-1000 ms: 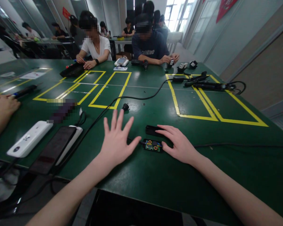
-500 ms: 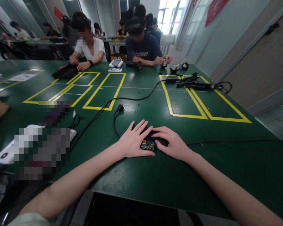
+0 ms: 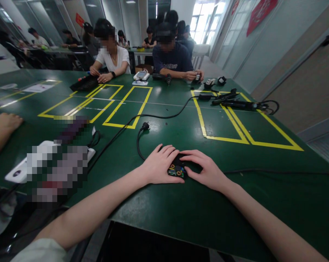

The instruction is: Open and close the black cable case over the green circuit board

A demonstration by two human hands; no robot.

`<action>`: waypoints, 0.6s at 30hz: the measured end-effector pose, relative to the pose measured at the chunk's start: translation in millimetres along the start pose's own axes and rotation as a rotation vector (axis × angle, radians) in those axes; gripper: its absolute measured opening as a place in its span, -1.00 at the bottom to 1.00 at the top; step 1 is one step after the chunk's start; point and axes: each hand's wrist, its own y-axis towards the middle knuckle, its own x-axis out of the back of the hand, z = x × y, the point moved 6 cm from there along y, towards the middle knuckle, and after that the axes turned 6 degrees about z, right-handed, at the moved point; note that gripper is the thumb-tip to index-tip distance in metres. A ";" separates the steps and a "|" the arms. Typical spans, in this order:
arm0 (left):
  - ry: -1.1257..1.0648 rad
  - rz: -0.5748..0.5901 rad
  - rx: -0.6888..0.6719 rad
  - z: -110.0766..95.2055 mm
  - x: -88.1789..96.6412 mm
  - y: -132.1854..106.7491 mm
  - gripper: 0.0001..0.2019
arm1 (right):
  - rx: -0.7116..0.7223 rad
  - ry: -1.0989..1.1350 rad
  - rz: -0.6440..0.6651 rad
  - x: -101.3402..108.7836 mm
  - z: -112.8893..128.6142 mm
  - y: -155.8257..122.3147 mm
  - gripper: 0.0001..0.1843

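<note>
A small circuit board (image 3: 176,170) with copper coils shows in a black housing near the table's front edge. Over its left side lies my left hand (image 3: 159,166), thumb along the near edge and fingers across the far side, gripping it. My right hand (image 3: 207,169) curves around the right end, with thumb and fingertips on the housing. Much of the housing is hidden under the fingers. A black power plug (image 3: 145,126) lies beyond my left hand, its cord running back under that hand. Another black cord (image 3: 262,171) leads away to the right from behind my right hand.
Yellow tape rectangles (image 3: 227,140) mark the green table (image 3: 159,214). Black tools with cords (image 3: 235,103) lie at the far right. A white power strip (image 3: 16,174) sits at left, near another person's hand (image 3: 7,122). Two people work across the table.
The camera view has shifted slightly, so the scene appears further right and lower. My left fingers are closer together than before. Both hands stay at the circuit board.
</note>
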 end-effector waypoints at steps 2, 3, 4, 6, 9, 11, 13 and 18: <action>-0.029 -0.018 -0.012 -1.6 4.3 0.3 -0.17 | 0.023 0.029 -0.019 1.5 2.7 0.2 -0.72; -0.041 -0.019 -0.016 -2.2 6.0 0.4 -0.22 | 0.040 0.046 -0.034 2.4 4.8 0.3 -0.72; -0.046 -0.013 -0.024 -2.9 7.0 0.3 -0.26 | 0.057 0.062 -0.049 3.3 6.9 0.4 -0.72; -0.050 0.001 -0.051 -4.7 8.1 -0.1 -0.35 | 0.082 0.093 -0.068 4.3 10.5 0.5 -0.71; -0.067 0.019 -0.086 -6.7 8.5 -1.0 -0.44 | 0.081 0.125 -0.043 2.5 12.1 0.4 -0.70; -0.088 0.027 -0.076 -6.5 9.1 -1.4 -0.47 | 0.075 0.116 -0.031 1.6 11.5 -0.4 -0.72; -0.108 0.033 -0.053 -5.6 10.0 -1.7 -0.49 | 0.079 0.091 -0.033 1.2 11.2 -1.5 -0.75; -0.161 0.061 -0.014 -1.6 11.1 -1.9 -0.49 | 0.090 0.059 -0.041 0.5 12.5 -3.6 -0.82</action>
